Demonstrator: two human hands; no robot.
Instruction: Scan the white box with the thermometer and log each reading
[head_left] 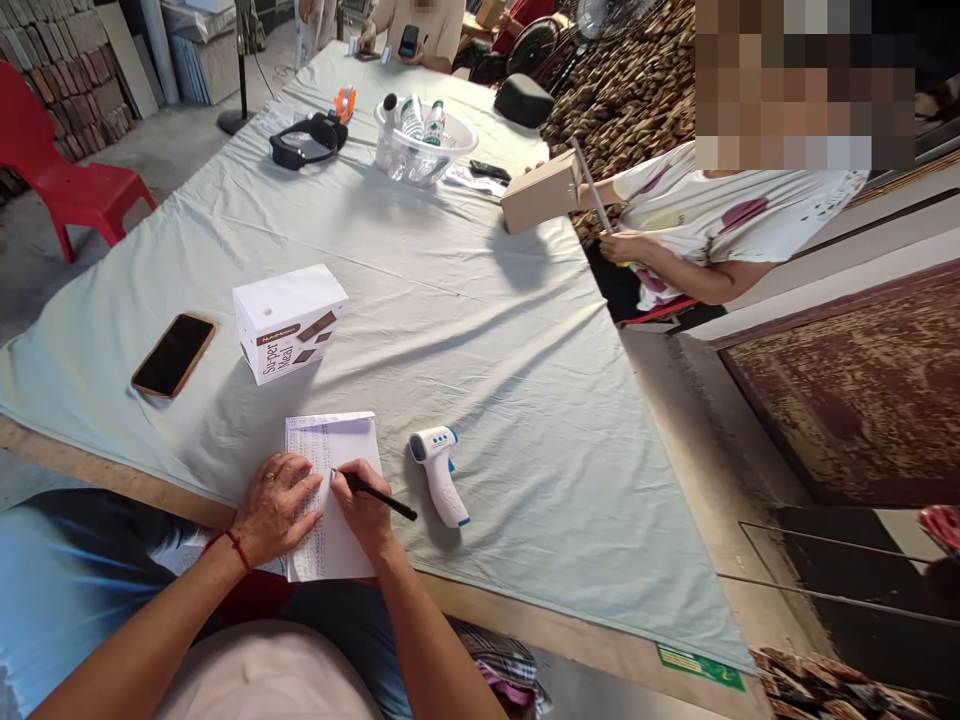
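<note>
A white notepad (351,545) lies near the table's front edge, its left strip covered in small handwriting too fine to read. Across that written strip rests my left hand (281,505), fingers spread flat on the paper. My right hand (364,508) grips a black pen (394,503), its tip against the page. Just right of the pad lies a white and blue infrared thermometer (441,475). Beyond the pad stands a white box (289,320) with brown lettering. Farther left, a smartphone (174,355) with a dark screen lies on the cloth.
A clear basin (424,160) of plastic bottles stands farther back, beside a black headset (309,142) and an orange tape dispenser (345,103). At right, a person holds a cardboard box (541,192) and a tape measure. Another person sits at the far end. A red chair (67,160) stands left.
</note>
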